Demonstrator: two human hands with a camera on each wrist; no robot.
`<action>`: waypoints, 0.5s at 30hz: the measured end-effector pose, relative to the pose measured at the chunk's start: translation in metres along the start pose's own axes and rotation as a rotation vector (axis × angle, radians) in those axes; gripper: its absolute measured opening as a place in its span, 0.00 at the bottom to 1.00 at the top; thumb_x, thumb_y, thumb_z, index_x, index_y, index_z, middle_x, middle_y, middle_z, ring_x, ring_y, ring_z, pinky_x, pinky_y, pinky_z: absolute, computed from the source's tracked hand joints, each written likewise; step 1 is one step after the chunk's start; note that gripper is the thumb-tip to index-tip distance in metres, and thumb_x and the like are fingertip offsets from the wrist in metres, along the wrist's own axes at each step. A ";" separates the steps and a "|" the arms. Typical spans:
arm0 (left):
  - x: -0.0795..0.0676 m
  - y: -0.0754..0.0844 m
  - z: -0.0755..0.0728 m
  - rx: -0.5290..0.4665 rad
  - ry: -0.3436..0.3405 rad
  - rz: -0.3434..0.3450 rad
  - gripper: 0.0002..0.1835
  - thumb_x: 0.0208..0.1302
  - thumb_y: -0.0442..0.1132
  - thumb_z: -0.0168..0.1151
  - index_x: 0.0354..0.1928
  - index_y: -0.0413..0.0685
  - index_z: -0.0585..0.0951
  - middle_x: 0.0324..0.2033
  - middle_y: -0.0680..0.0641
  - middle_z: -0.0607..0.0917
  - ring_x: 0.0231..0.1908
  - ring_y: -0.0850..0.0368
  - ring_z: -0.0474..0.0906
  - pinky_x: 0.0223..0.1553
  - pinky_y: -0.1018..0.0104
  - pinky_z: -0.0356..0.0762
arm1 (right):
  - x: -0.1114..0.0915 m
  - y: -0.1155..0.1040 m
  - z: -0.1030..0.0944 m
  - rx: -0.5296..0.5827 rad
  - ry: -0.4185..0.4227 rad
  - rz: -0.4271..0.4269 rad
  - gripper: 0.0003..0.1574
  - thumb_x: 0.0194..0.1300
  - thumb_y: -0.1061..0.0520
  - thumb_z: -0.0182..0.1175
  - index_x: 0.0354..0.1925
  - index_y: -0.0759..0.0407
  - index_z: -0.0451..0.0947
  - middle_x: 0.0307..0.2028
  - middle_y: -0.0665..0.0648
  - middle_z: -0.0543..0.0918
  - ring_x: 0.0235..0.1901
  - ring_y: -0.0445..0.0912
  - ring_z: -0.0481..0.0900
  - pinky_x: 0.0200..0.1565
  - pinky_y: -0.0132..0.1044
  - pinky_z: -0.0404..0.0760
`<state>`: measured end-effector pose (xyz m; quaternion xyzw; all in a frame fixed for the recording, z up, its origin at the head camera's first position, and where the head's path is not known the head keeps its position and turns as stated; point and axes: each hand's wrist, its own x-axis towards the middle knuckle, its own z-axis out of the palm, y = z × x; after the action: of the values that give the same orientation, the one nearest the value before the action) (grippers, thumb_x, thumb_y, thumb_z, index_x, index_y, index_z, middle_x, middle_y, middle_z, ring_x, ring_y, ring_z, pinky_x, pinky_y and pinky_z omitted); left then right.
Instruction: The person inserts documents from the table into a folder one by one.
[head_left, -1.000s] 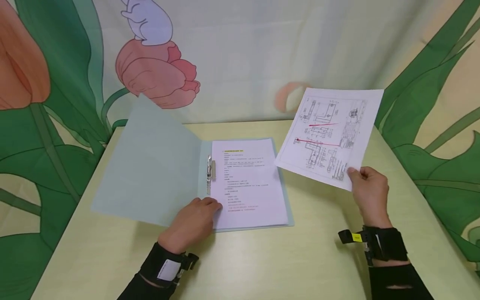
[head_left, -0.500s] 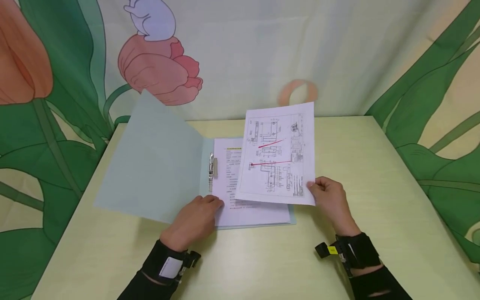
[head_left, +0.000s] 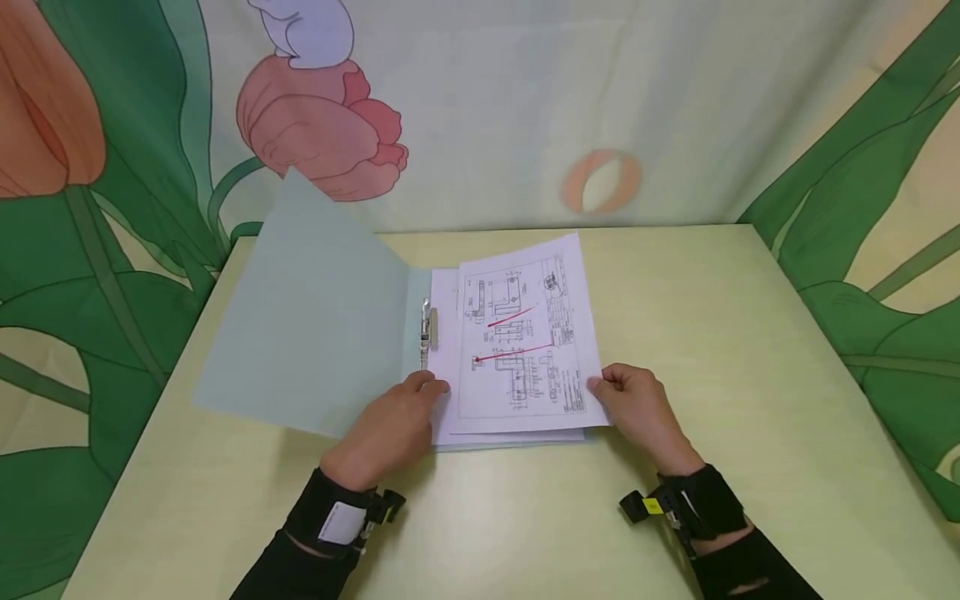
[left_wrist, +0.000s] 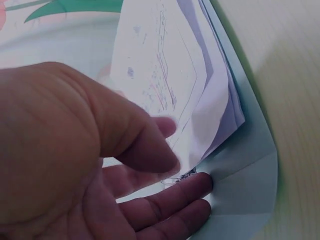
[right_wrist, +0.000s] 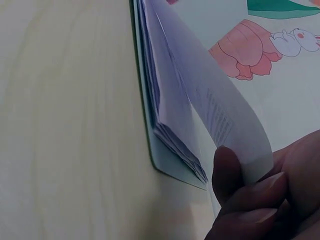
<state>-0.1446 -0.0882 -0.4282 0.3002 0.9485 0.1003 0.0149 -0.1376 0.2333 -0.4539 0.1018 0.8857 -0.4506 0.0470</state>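
A light blue folder (head_left: 315, 333) lies open on the table, its left cover raised at a slant and a metal clip (head_left: 426, 325) along the spine. Inside, a stack of white printed sheets (head_left: 444, 417) rests on the right half. My right hand (head_left: 637, 408) pinches the lower right corner of a sheet with a technical drawing (head_left: 517, 333) and red lines, held over the stack; its right side curves up in the right wrist view. My left hand (head_left: 390, 429) rests at the spine's lower end, fingers (left_wrist: 172, 197) loosely extended against the folder, thumb close to the sheets' edge.
The pale wooden table (head_left: 525, 533) extends around the folder. Behind it hangs a curtain (head_left: 480, 117) printed with flowers, leaves and a white rabbit. Each wrist wears a black strap with a small camera.
My right hand has carried the drawing sheet leftward and down from the right side, so it now covers most of the stack. The left hand has stayed at the spine.
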 end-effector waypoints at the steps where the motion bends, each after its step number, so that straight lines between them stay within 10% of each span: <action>1: 0.000 0.000 0.000 -0.010 0.013 -0.004 0.20 0.59 0.28 0.57 0.55 0.36 0.77 0.52 0.36 0.79 0.44 0.47 0.79 0.42 0.60 0.81 | 0.000 0.000 0.001 -0.010 -0.005 0.000 0.14 0.68 0.54 0.57 0.38 0.65 0.81 0.31 0.61 0.83 0.27 0.49 0.75 0.25 0.36 0.72; 15: 0.006 0.005 0.009 -0.002 0.031 0.005 0.22 0.59 0.29 0.56 0.57 0.34 0.75 0.57 0.32 0.75 0.41 0.45 0.81 0.43 0.56 0.82 | 0.001 -0.005 0.015 -0.099 -0.023 -0.023 0.12 0.66 0.54 0.59 0.34 0.63 0.82 0.29 0.59 0.83 0.26 0.49 0.74 0.24 0.36 0.70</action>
<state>-0.1459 -0.0794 -0.4356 0.3011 0.9477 0.1057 0.0002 -0.1401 0.2181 -0.4590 0.0841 0.9073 -0.4080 0.0569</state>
